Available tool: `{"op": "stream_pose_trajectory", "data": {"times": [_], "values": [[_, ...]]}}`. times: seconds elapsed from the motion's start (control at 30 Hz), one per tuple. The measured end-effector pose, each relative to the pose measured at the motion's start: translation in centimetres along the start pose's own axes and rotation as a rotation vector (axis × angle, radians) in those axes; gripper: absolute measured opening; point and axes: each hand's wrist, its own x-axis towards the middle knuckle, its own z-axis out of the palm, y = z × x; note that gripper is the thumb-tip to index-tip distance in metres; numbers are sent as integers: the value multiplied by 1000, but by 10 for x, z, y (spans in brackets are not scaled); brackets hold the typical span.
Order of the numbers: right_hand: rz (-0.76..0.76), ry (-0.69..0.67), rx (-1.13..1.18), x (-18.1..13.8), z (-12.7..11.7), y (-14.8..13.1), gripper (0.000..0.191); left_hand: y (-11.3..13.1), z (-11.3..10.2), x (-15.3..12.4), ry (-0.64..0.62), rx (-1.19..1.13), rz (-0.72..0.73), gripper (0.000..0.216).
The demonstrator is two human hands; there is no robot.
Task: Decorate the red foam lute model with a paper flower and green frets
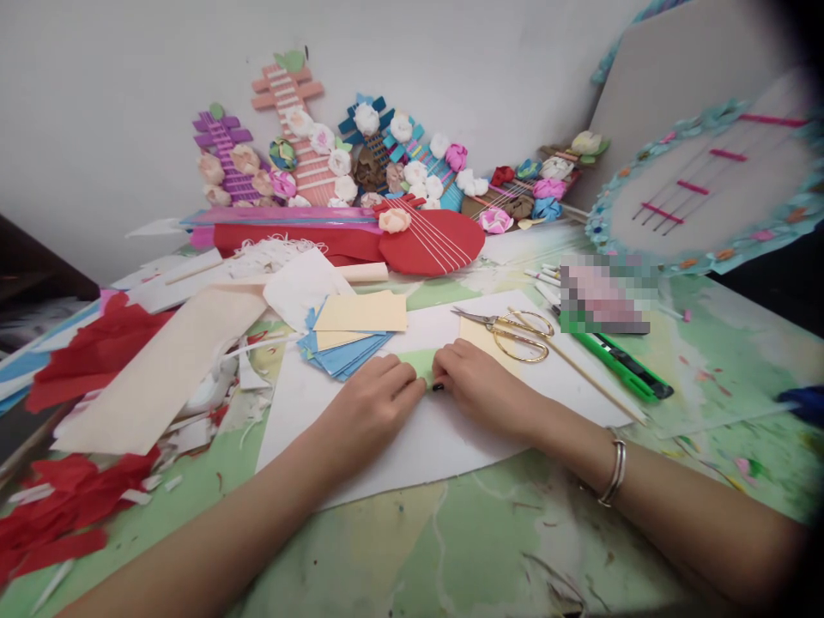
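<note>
Cluttering the worktop: red scraps, lower left of the frame; a sweeping forearm could drag them in.
White sheet: mid-frame; leaning wrists might skew it.
Left hand: fingers curled onto the green paper.
Right hand: pinching that paper's right side; uneven pulling could tear it.
Paper stack: beyond the left hand, easily nudged apart.
Scissors: right of centre; knuckles could catch the tip.
Green paper: centre, mostly hidden; a slipping grip could crease it crookedly.

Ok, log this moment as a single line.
Left hand: holds green paper | Right hand: holds same paper | Under hands: white sheet | Nearby: yellow papers atop blue papers, scissors, green cutter
</note>
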Motion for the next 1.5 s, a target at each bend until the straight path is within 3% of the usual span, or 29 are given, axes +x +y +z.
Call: {"op": "stream_pose_trajectory", "data": {"times": [0.2,0.37,0.87,1.27,1.5], "values": [[9,9,154,-1,-8,0,8,1,-4,1,14,167,86,22],[-54,87,113,-3,-10,-1,8,1,-2,2,32,213,82,21],[-203,114,-60,-3,-7,1,15,-2,2,2,27,232,83,28],[-164,119,-80,-7,-7,-1,18,2,1,2,27,125,8,26],[-47,137,53,-8,-14,1,19,-1,-1,0,135,49,34,18]]}}
